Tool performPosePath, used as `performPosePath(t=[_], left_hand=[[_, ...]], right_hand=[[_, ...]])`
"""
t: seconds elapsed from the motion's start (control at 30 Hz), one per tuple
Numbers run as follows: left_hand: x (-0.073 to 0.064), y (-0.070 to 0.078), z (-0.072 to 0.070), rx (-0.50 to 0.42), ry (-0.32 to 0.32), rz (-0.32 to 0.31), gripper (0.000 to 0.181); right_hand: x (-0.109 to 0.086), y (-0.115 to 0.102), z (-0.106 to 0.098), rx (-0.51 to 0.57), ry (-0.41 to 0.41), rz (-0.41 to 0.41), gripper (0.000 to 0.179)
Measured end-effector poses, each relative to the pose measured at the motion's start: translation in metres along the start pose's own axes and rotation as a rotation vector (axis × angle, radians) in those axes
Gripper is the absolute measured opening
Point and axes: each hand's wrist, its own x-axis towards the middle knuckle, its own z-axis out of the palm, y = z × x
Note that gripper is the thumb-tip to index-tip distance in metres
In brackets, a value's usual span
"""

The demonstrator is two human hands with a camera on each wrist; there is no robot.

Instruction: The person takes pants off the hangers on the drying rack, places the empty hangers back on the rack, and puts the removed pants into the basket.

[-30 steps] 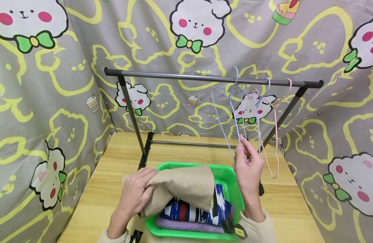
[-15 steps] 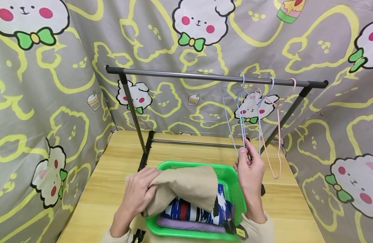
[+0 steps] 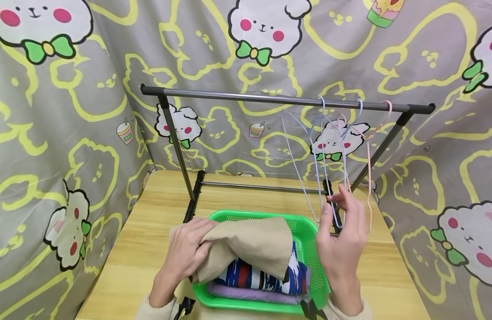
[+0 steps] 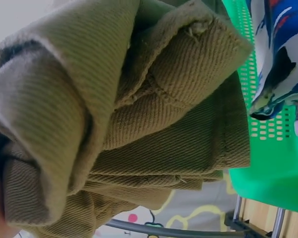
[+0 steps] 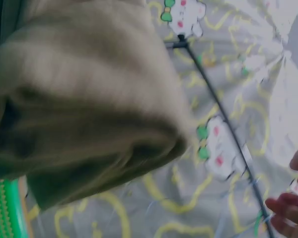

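My left hand (image 3: 190, 246) grips the left end of a folded khaki garment (image 3: 258, 242), held over the green basket (image 3: 262, 214). Folds and a stitched corner of this cloth (image 4: 179, 79) fill much of the left wrist view. My right hand (image 3: 344, 244) is raised in front of the hangers, thumb and fingers apart, nothing pinched between them. Closest to it hangs a blue wire hanger (image 3: 317, 171), its hook over the rack's bar. Another blue hanger (image 3: 360, 106) and a pink hanger (image 3: 369, 173) hang farther right. In the right wrist view, only some fingertips (image 5: 288, 210) show.
Inside the basket lie a blue, white and red patterned cloth (image 3: 266, 280) and a lilac cloth (image 3: 250, 294). A metal clothes rack (image 3: 238, 95) stands behind it on the wooden table (image 3: 122, 266). Printed grey curtains (image 3: 214, 53) surround the table.
My right hand has let go of the blue hanger and moved right and slightly down. That hanger has shifted right along the bar and turned. My left hand stays on the khaki garment.
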Motion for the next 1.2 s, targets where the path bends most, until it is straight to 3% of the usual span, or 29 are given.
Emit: performPosePath(t=[0.1,0.17,0.23,0.33,0.5,0.63,0.77,0.93,1.2], left_hand=[[0.003,0.001,0.000,-0.002,-0.009,0.009,0.027],[0.004,0.002,0.000,-0.005,-0.014,0.018,0.025],[0.005,0.003,0.001,-0.009,-0.019,0.031,0.025],[0.008,0.005,0.002,-0.016,-0.032,0.056,0.025],[0.013,0.007,0.005,-0.041,-0.072,0.076,0.031],[0.017,0.011,0.007,-0.076,-0.118,0.090,0.032],[0.020,0.016,0.010,-0.095,-0.171,0.122,0.027],[0.019,0.018,0.015,-0.090,-0.233,0.151,0.026],[0.019,0.020,0.015,-0.100,-0.325,0.097,0.017]], right_hand=[[0.002,-0.015,-0.002,0.096,0.045,-0.148,0.032],[0.001,-0.020,-0.001,0.164,-0.016,-0.208,0.030],[-0.003,-0.020,0.000,0.220,-0.139,-0.234,0.031],[-0.013,-0.015,0.002,0.254,-0.390,-0.207,0.039],[-0.033,-0.004,0.000,0.130,-0.805,-0.089,0.066],[-0.042,0.003,-0.002,0.009,-1.004,-0.076,0.081],[-0.045,0.010,-0.006,-0.010,-1.153,-0.073,0.089],[-0.045,0.022,-0.007,0.034,-1.246,-0.052,0.075],[-0.043,0.028,-0.006,0.055,-1.179,-0.091,0.055]])
